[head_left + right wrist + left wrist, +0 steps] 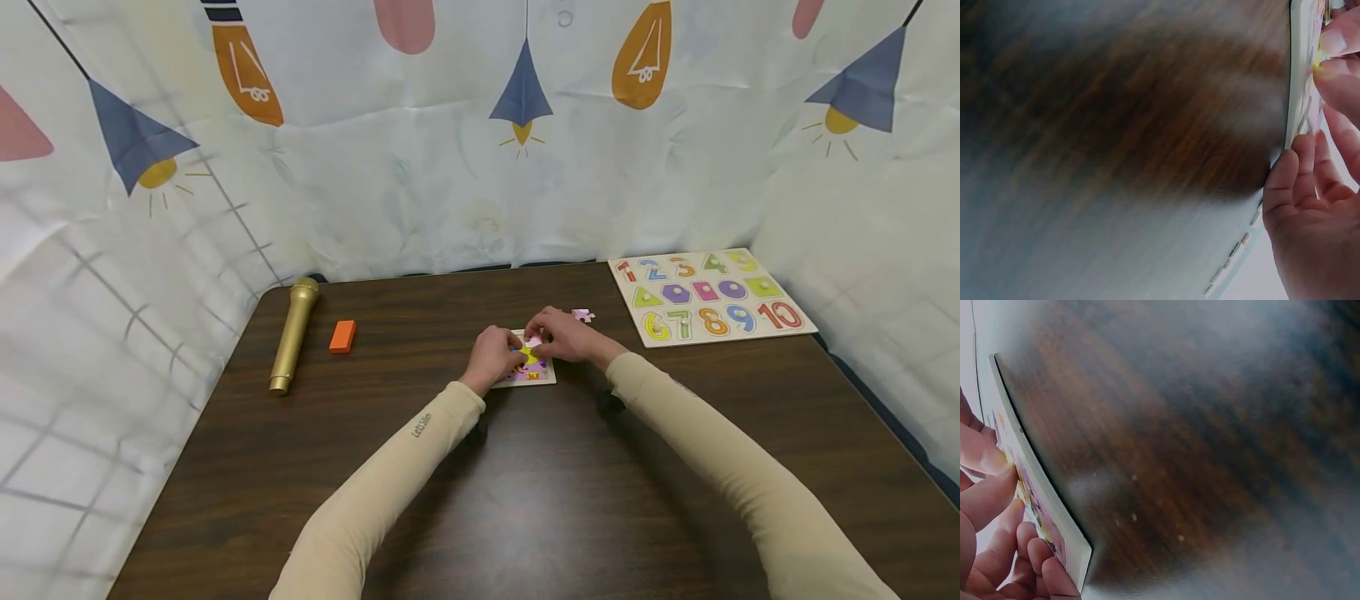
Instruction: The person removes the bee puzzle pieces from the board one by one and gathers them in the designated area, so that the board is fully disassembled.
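- Head view: small jigsaw board (pixel 529 367), pale rim, pink & yellow pic, lies flat on dk brown table (pixel 562 500), approx. ctr of frame.
- L hand (pixel 491 357) on its left side, R hand (pixel 567 335) on its upper right; both w/ thumb & fingers on it, tips close tog. over the yellow part. Can't tell if either hand pinches a pc. or just presses.
- Loose pink jigsaw pc. (pixel 582 315) just above R hand, apart from board.
- Number/shape board (pixel 695 325) (1–10 & shapes), upper right of table. Gold mic (pixel 293 337) & orange block (pixel 342 337), upper left, near each other.
- Beige sleeves (pixel 405 450) come up from bottom edge; patterned curtain (pixel 450 183) fills top, lamps & bulbs on it.
- L wrist view: jigsaw board tilted on screen, far left; L hand lower left, fingers bent by its edge, thumb on pic; R thumb just above. Rest = blurred table.
- R wrist view: board edge-on, upper right; R hand at right, fingers bent by edge, thumb at yellow. Grip again unclear.
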Available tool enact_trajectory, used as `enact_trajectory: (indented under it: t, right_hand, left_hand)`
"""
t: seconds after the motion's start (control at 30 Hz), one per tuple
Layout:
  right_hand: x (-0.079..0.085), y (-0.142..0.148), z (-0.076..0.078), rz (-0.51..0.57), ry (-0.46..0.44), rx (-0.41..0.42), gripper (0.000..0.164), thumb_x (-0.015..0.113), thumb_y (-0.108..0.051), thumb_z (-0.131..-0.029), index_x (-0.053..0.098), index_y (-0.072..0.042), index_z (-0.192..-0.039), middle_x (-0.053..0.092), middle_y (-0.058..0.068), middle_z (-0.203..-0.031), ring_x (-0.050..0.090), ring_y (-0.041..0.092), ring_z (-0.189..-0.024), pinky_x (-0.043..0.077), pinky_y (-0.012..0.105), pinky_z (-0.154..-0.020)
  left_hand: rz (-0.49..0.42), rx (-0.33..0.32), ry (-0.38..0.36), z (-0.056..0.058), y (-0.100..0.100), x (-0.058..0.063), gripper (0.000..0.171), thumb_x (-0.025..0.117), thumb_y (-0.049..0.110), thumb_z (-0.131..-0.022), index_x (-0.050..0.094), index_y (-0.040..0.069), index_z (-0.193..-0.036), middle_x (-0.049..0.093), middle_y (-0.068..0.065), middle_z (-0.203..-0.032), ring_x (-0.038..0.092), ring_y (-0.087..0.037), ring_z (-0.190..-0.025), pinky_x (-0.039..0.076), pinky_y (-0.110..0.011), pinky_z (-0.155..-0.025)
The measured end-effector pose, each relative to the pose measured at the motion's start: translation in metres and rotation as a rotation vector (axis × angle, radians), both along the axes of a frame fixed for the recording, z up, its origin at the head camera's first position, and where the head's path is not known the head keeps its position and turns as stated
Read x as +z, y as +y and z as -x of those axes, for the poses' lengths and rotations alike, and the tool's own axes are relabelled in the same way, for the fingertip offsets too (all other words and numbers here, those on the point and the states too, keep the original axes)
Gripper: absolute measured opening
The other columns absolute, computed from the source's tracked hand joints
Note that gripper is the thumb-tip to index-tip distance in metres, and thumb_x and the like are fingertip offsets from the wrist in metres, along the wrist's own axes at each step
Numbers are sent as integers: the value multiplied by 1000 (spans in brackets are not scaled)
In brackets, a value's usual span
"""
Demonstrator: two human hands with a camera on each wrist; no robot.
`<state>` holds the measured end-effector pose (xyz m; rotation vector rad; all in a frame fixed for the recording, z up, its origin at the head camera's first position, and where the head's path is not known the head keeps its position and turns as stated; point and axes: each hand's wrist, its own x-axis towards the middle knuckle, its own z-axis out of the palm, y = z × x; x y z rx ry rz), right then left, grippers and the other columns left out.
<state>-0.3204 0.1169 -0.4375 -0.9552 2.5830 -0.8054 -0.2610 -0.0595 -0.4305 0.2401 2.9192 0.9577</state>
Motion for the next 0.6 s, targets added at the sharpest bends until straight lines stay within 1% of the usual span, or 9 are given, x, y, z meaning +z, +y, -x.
enact_trajectory:
  t: [0.13, 0.33, 0.47, 0.6]
  right_hand:
    - [-1, 2, 0, 16, -7, -18, 26, 68, -12, -90, 65, -6, -115, 52, 10, -114, 47, 24, -101, 43, 38, -90]
    - [-1, 4, -1, 34, -6, -31, 26, 69, -10, -90, 67, -5, -115, 53, 10, -112, 48, 24, -100, 44, 38, -90]
    - [0, 5, 0, 33, 2, -20, 25, 69, -10, -91, 68, -5, -115, 53, 10, -113, 50, 24, -100, 44, 39, -91]
    - [1, 7, 1, 31, 11, 11, 23, 67, -8, -91, 68, -4, -114, 54, 12, -117, 53, 26, -103, 45, 42, -94]
  left_hand:
    - [-5, 9, -13, 0, 0, 0, 19, 75, 14, -86, 75, 0, -99, 67, -12, -101, 57, -25, -91, 48, -36, -82]
    - [1, 7, -23, 0, 1, 0, 19, 75, 15, -87, 75, 0, -100, 66, -12, -103, 56, -25, -92, 47, -37, -84]
    - [4, 2, -16, 0, 1, 1, 19, 75, 14, -86, 75, 0, -100, 66, -12, -103, 56, -25, -93, 47, -37, -86]
    - [13, 1, -11, 0, 1, 1, 18, 75, 14, -86, 75, 1, -99, 66, -11, -102, 55, -24, -93, 47, -36, -85]
